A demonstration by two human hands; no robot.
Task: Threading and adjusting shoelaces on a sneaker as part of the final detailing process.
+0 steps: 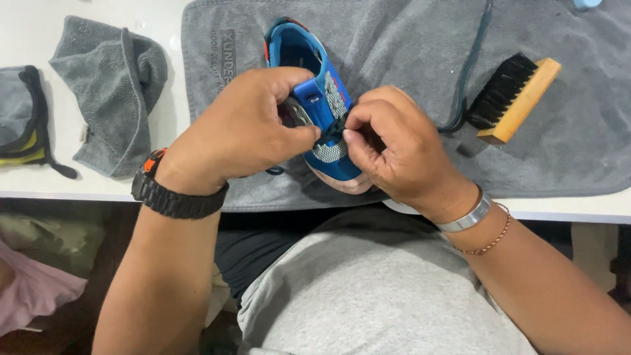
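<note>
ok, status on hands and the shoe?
Left hand grips blue shoe on grey towel. Right hand pinches dark lace at the eyelets. Brush lies apart, right; nothing in the way.

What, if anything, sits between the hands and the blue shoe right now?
Nothing visible does. The left hand grips the blue shoe at its side, and the right hand pinches the dark lace at its front. The wooden brush lies apart, on the grey towel.

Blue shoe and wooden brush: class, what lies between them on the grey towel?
In the head view, a dark shoelace lies on the grey towel between the blue shoe and the wooden brush; the right hand sits lower.
</note>
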